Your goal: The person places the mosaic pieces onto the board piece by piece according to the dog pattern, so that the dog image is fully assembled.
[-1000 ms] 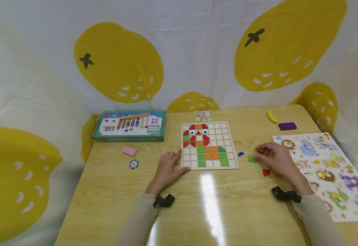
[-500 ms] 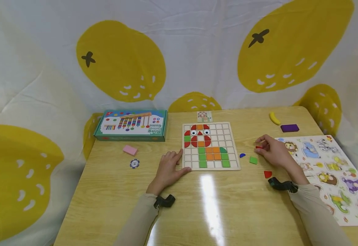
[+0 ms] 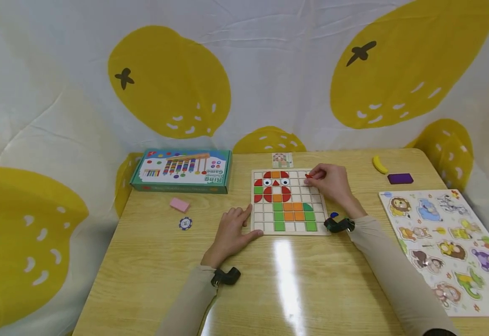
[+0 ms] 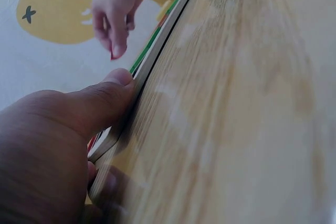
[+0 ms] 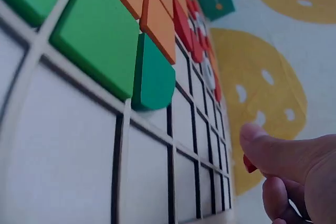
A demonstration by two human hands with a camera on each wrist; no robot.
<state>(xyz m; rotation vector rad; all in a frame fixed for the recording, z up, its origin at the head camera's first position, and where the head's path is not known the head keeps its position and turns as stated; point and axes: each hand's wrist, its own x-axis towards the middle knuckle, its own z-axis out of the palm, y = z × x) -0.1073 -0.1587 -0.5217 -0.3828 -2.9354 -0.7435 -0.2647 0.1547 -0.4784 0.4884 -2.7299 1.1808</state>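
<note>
In the head view, a wooden grid board [image 3: 289,227] holds red, orange and green tiles and two eye pieces. My left hand [image 3: 230,233] rests at its near left corner, thumb [image 4: 107,95] along the front edge and index finger at the left side. Over the upper right squares, my right hand [image 3: 330,182] pinches a small red tile [image 3: 308,176] between thumb and fingertips. The right wrist view shows only a bit of this red tile [image 5: 249,164], so its shape cannot be told. A blue half-round tile [image 3: 334,215] lies right of the board, beside my right wrist.
Behind the board lies a small picture card [image 3: 282,160]. A Ring Game box [image 3: 181,170], a pink block [image 3: 179,204] and a poker chip [image 3: 185,223] are on the left. To the right are a toy banana [image 3: 379,164], a purple block [image 3: 400,178] and an animal puzzle [image 3: 454,249].
My right hand has picked up the red tile and carried it left over the board. Its arm now covers the spot of the loose green and red tiles. My left hand stays at the corner.
</note>
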